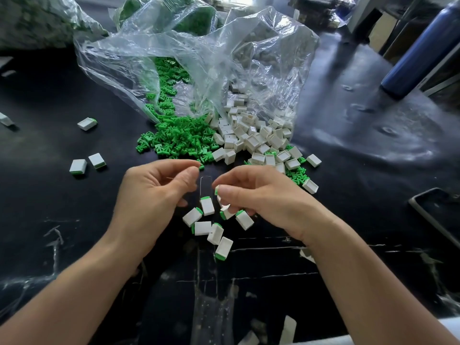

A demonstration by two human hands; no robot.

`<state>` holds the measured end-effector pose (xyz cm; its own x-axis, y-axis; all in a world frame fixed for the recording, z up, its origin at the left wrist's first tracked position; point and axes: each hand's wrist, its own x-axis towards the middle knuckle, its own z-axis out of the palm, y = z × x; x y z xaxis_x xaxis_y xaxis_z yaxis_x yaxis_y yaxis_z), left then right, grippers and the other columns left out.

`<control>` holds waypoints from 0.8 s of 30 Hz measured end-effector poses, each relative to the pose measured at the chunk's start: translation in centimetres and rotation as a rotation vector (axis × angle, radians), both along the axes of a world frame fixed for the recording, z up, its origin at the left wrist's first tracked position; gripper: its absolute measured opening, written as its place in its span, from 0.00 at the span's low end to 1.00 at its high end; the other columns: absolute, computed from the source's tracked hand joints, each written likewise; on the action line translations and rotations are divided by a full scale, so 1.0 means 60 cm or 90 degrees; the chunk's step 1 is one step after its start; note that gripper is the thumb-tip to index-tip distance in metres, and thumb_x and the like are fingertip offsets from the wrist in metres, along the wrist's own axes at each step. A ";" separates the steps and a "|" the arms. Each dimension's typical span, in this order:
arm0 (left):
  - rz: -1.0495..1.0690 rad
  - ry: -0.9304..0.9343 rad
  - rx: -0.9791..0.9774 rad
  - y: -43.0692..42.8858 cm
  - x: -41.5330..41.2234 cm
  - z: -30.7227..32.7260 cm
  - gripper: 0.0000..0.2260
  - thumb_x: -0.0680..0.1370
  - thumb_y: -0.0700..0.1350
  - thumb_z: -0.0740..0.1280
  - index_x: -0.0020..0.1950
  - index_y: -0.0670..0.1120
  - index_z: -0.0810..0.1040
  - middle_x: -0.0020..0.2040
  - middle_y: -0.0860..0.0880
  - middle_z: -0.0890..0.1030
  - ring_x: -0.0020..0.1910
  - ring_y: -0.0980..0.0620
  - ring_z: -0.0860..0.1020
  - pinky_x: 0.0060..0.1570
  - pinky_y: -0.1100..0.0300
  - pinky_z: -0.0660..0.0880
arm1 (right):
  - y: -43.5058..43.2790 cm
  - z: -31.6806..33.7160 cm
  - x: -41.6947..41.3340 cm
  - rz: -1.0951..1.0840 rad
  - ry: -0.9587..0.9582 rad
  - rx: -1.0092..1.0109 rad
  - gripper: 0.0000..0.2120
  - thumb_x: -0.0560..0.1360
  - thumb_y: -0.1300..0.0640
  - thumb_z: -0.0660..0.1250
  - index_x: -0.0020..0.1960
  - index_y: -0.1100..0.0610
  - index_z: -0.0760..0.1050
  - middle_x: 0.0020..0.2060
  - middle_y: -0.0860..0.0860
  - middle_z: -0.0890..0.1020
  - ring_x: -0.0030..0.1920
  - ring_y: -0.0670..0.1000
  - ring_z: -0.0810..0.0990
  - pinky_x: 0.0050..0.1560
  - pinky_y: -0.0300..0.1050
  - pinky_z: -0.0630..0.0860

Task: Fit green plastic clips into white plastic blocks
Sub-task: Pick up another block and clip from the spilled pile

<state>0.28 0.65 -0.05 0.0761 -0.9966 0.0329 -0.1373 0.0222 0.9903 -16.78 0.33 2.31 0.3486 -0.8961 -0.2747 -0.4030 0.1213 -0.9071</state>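
Black, scuffed tabletop (348,150) carries two crumpled clear bags (199,58) at 12 o'clock, spilling one heap of small forked green clips (174,135) and one of boxy white blocks (251,138). Six clipped blocks (202,228) lie loose at centre and three more at 9 o'clock, with open surface toward 8 o'clock and a phone (433,212) at 3. The right hand (261,197) pinches a held block (217,190), green-capped, between thumb and fingers. The left hand (151,190) curls, thumb and forefinger nearly meeting, and whether it holds anything cannot be told.
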 end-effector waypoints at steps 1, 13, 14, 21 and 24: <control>0.038 -0.064 -0.018 -0.007 0.005 -0.007 0.06 0.72 0.43 0.70 0.40 0.55 0.82 0.36 0.54 0.84 0.35 0.60 0.80 0.33 0.67 0.76 | 0.000 -0.002 -0.001 0.004 0.031 -0.020 0.03 0.73 0.53 0.68 0.47 0.50 0.78 0.35 0.44 0.80 0.36 0.41 0.78 0.42 0.38 0.76; -0.015 -0.450 -0.155 -0.024 0.000 -0.031 0.14 0.74 0.34 0.66 0.57 0.44 0.81 0.52 0.53 0.76 0.56 0.50 0.74 0.57 0.68 0.62 | -0.001 -0.009 -0.002 0.072 0.231 -0.113 0.13 0.66 0.56 0.75 0.50 0.48 0.80 0.33 0.42 0.73 0.31 0.34 0.72 0.31 0.24 0.65; -0.023 -0.456 -0.153 -0.025 0.001 -0.032 0.14 0.74 0.34 0.65 0.58 0.45 0.80 0.55 0.52 0.77 0.59 0.49 0.73 0.58 0.69 0.61 | -0.002 -0.008 -0.003 0.082 0.240 -0.113 0.14 0.65 0.53 0.75 0.51 0.49 0.80 0.34 0.42 0.74 0.32 0.33 0.72 0.32 0.24 0.65; -0.135 -0.621 -0.113 -0.030 -0.003 -0.039 0.18 0.79 0.44 0.61 0.69 0.50 0.69 0.74 0.51 0.62 0.74 0.49 0.56 0.66 0.61 0.49 | -0.004 -0.009 -0.006 0.097 0.210 -0.088 0.14 0.65 0.47 0.75 0.48 0.50 0.81 0.36 0.40 0.78 0.31 0.31 0.73 0.33 0.25 0.66; -0.147 -0.642 -0.148 -0.025 -0.003 -0.037 0.15 0.79 0.43 0.59 0.65 0.46 0.75 0.70 0.48 0.70 0.70 0.44 0.65 0.67 0.53 0.59 | -0.007 -0.008 -0.008 0.018 0.154 -0.122 0.06 0.69 0.48 0.71 0.44 0.49 0.80 0.32 0.37 0.79 0.35 0.33 0.76 0.38 0.27 0.71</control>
<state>0.09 -0.84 -2.26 -0.2829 -0.9444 0.1676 -0.8611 0.3270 0.3892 -17.25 -0.12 1.85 0.3188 -0.9306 -0.1801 -0.6111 -0.0565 -0.7895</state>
